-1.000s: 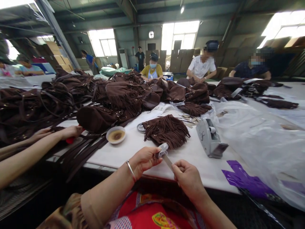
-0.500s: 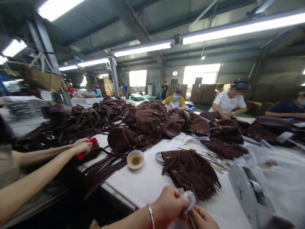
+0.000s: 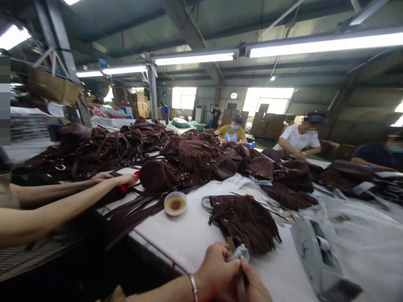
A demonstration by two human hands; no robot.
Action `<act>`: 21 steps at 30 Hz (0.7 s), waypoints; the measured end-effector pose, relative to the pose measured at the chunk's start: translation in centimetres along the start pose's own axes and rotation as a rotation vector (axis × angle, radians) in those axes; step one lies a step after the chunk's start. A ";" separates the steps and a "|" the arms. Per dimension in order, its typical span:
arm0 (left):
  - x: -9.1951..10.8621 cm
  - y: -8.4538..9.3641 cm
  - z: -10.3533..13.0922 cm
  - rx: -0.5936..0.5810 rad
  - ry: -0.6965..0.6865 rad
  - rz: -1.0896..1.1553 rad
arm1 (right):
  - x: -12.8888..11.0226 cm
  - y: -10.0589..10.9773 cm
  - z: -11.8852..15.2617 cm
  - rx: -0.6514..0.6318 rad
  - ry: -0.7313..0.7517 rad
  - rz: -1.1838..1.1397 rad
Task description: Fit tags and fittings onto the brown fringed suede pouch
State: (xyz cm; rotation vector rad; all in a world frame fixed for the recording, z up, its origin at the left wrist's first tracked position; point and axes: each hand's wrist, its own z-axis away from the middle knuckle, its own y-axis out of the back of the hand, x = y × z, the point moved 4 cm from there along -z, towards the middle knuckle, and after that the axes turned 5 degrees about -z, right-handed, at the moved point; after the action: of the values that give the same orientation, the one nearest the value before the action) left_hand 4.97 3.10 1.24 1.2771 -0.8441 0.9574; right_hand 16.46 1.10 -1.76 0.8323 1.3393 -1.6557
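Observation:
My left hand (image 3: 217,266), with a silver bracelet at the wrist, is closed around a crumpled grey-white piece of thin material (image 3: 241,253). Close beside it, the fingers of my right hand (image 3: 255,283) pinch a narrow brown strap (image 3: 240,287) just below that piece. The strap's other end shows above my left fingers. Whether the thin material is cloth or plastic I cannot tell. Just beyond my hands a dark brown fringed bag (image 3: 247,222) lies on the white tabletop, with a grey loop at its left side.
A small bowl of brownish liquid (image 3: 175,204) stands left of the bag. A grey tape dispenser-like device (image 3: 310,256) sits at right, beside clear plastic sheeting (image 3: 362,235). Brown bags (image 3: 195,155) are heaped behind. At left, a co-worker's hands (image 3: 121,180) hold something red.
The view has shifted slightly. My hands still grip the strap and the thin material, now bunched lower and tighter between my fingers. The co-worker's hands with the red thing have moved right.

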 end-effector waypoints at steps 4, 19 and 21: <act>0.3 -0.3 0.7 -0.087 0.116 0.179 | 0.2 -0.2 0.4 0.118 -0.005 -0.116; 0.9 1.2 -0.7 -0.264 0.266 0.499 | -4.8 2.5 4.7 -0.319 0.229 0.436; 0.8 1.1 -0.9 -0.299 0.272 0.487 | -5.9 1.8 4.6 -0.327 0.435 0.675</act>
State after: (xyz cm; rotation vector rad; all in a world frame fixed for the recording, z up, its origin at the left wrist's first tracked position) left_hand 4.25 4.13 2.31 0.6738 -1.0578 1.2979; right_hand 20.65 -2.41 3.63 1.3072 1.3527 -0.7354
